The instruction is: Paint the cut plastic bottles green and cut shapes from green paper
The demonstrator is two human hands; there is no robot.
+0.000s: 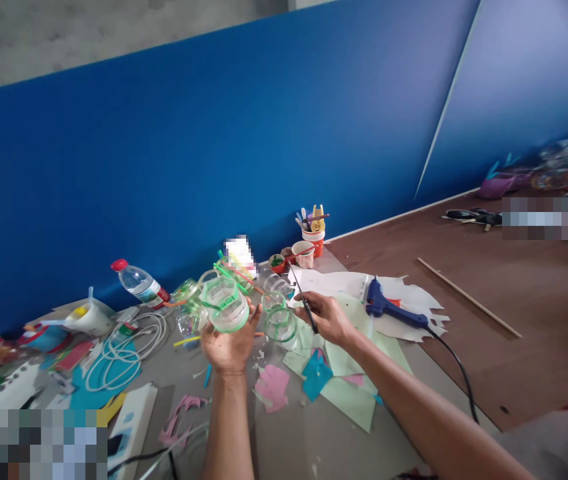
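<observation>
Green-edged clear container (227, 310) in left hand (229, 348)

Even, moderately bright light covers the scene, strongest above and right of the glue gun (381, 303), where pale violet glare washes out the blue wall (189, 153). Well left of the gun, that wall turns deep and dim. The clear cup (229, 317) left of it looks slightly soft; the pile (567, 163) far right of it is smeared. Pixelated blocks lie on both sides.

Blue partition (204, 147) behind a brown tabletop (544, 287), mottled grey wall (114, 33) above, pale glare (559, 47) upper right.
</observation>
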